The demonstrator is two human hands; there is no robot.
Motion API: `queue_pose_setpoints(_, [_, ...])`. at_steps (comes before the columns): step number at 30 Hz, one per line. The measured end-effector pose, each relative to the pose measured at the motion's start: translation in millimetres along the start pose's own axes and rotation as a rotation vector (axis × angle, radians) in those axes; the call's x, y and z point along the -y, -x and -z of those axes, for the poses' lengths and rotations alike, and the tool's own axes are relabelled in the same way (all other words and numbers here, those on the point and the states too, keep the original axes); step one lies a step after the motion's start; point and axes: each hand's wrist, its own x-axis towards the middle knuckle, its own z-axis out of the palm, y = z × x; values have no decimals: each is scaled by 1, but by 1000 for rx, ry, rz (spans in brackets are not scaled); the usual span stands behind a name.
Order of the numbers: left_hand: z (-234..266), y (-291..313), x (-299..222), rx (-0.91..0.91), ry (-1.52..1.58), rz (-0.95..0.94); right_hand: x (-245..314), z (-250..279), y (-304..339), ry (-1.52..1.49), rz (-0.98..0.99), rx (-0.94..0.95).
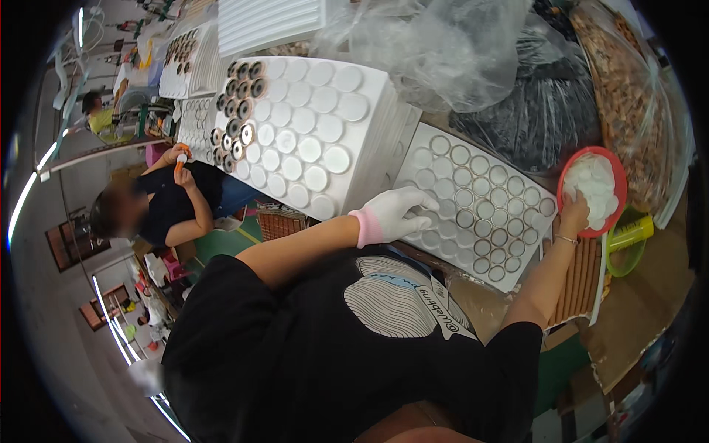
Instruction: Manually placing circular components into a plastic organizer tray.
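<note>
Left arm (303, 251) outstretched, gloved left hand (397, 214) loosely curled, right arm (545, 284) outstretched, bare right hand (574, 215) reaching downward

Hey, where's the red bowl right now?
In the head view, the red bowl is on the right side, just past the right end of the white foam tray, with the bare right hand at its white discs.

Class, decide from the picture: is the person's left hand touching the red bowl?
Apart. The head view shows the gloved left hand at the white tray's left side, with much of the tray visible between it and the red bowl.
</note>
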Motion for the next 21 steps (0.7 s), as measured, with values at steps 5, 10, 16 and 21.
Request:
queue_pose_setpoints(5, [55,59,10,-309,14,-253,0,14,13,89,-30,142])
queue_pose_setpoints(10, [112,107,46,-593,449,-64,3,57,26,-232,-81,-230])
queue_pose_setpoints(16, [102,91,51,-200,894,-343,286,192,190,-1194,393,522])
queue_pose_setpoints(21, [153,127,78,49,1214,-193,429,198,270,-1198,431,661])
